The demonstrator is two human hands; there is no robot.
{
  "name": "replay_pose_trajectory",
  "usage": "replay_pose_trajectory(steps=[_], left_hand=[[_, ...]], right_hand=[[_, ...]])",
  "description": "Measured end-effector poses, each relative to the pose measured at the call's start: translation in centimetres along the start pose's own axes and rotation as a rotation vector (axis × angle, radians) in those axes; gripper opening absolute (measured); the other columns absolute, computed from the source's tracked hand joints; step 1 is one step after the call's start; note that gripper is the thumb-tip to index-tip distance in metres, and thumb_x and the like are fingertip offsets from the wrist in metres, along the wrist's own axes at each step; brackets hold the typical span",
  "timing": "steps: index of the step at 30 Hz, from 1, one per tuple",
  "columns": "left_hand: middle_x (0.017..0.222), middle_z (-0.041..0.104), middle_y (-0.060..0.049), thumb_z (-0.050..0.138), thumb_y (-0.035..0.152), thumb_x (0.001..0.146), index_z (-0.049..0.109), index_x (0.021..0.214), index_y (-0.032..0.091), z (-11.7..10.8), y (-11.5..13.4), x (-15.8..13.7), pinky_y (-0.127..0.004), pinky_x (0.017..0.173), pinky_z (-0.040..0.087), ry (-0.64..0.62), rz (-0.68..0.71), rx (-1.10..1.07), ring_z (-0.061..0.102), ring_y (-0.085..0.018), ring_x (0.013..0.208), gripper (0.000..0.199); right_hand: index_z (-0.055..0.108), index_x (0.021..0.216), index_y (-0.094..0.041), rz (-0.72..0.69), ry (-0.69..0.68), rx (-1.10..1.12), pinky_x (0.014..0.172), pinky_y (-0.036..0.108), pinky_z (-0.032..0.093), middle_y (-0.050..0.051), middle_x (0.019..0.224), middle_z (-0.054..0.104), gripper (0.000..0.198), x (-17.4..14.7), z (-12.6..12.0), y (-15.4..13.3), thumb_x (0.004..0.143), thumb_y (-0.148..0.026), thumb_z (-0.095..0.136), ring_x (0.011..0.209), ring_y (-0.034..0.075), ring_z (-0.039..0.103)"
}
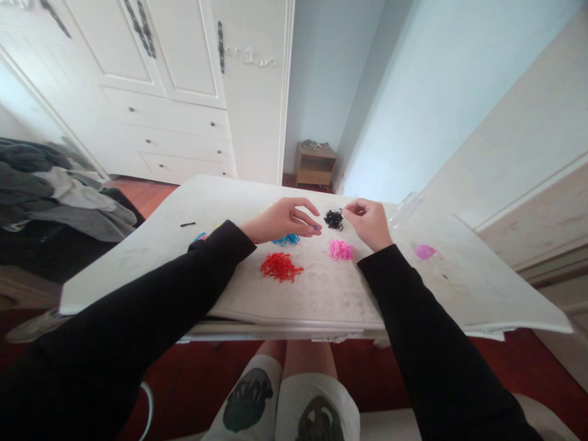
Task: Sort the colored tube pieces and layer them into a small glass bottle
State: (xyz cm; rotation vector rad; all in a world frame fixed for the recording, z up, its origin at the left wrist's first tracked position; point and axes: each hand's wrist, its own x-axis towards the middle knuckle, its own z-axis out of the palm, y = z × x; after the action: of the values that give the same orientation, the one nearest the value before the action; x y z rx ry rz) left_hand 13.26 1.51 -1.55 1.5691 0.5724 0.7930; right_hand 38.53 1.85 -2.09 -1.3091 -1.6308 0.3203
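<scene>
Where drawers (181,142) face the table (331,297), left fingers (302,203) pinch something blue (315,227), right fingers (357,203) meet.

black sleeves (151,312), printed white shorts (288,401)

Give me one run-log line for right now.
left hand: blue bit at fingertips, near blue pile | right hand: fingertips beside black pile, contact unclear | table: red pile, pink pile

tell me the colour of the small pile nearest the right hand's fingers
The small pile of thin strands is black, best seen in the head view.
</scene>
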Motion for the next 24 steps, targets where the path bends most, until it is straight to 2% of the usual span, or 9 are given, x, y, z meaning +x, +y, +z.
replay_pose_trajectory(steps=[6, 12, 17, 24], left_hand=[[0.092, 0.080, -0.013, 0.090, 0.020, 0.070, 0.062, 0.097, 0.013, -0.1, 0.1, 0.0, -0.034, 0.078, 0.062, 0.060, 0.047, -0.016, 0.079, -0.025, 0.092, 0.040], [0.091, 0.080, -0.012, 0.090, 0.020, 0.069, 0.064, 0.094, 0.012, -0.3, -0.2, 0.2, -0.033, 0.077, 0.062, 0.100, 0.079, 0.006, 0.078, -0.023, 0.089, 0.037], [0.088, 0.079, -0.010, 0.091, 0.024, 0.069, 0.065, 0.092, 0.013, -0.3, -0.4, 0.3, -0.036, 0.080, 0.063, 0.109, 0.121, 0.000, 0.078, -0.024, 0.092, 0.036], [0.085, 0.078, -0.007, 0.092, 0.026, 0.068, 0.066, 0.090, 0.013, -0.2, -0.4, 0.4, -0.035, 0.081, 0.063, 0.116, 0.134, -0.021, 0.078, -0.023, 0.092, 0.036]], right_hand=[[0.068, 0.065, -0.018, 0.009, 0.009, -0.121, 0.066, 0.032, 0.046, 0.002, 0.065, 0.067, 0.008, 0.5, 0.5, 1.7, 0.072, -0.023, 0.069, 0.064, 0.017, 0.059], [0.073, 0.070, -0.017, 0.024, -0.010, -0.125, 0.071, 0.034, 0.048, 0.005, 0.069, 0.070, 0.011, 1.0, 1.0, 3.1, 0.074, -0.027, 0.072, 0.067, 0.019, 0.061], [0.076, 0.076, -0.017, -0.004, 0.002, -0.107, 0.071, 0.034, 0.050, 0.005, 0.072, 0.072, 0.015, 1.0, 1.0, 3.3, 0.075, -0.031, 0.070, 0.069, 0.019, 0.062], [0.074, 0.074, -0.017, 0.010, 0.002, -0.114, 0.070, 0.034, 0.050, 0.005, 0.071, 0.073, 0.014, 1.0, 1.1, 3.1, 0.076, -0.029, 0.066, 0.068, 0.019, 0.062]])
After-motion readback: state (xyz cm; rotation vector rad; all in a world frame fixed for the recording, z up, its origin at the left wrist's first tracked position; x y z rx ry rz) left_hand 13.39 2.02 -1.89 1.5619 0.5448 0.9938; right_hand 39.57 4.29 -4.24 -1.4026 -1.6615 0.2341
